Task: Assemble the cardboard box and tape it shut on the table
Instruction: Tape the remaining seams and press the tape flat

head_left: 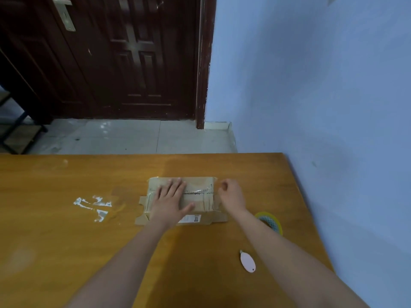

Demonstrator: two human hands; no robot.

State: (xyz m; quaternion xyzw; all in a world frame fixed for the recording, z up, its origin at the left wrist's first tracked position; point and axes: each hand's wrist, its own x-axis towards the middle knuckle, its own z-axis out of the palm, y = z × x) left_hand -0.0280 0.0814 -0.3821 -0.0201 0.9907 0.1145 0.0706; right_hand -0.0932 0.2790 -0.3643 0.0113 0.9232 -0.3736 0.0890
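A small brown cardboard box [201, 194] sits on the wooden table [66, 218], with clear tape across its top seam and loose flaps sticking out at its near corners. My left hand [171, 200] lies flat on the box's top, fingers straight and spread, pressing down. My right hand [231, 194] is at the box's right end with its fingers curled; whether it holds the tape's end there is not visible. A white label shows on the box's near side.
A roll of tape with a yellow rim [270, 221] lies right of the box, partly behind my right forearm. A pink box cutter [247, 261] lies nearer me. White tape residue [93, 206] marks the table left of the box. The table's right edge runs along the blue wall.
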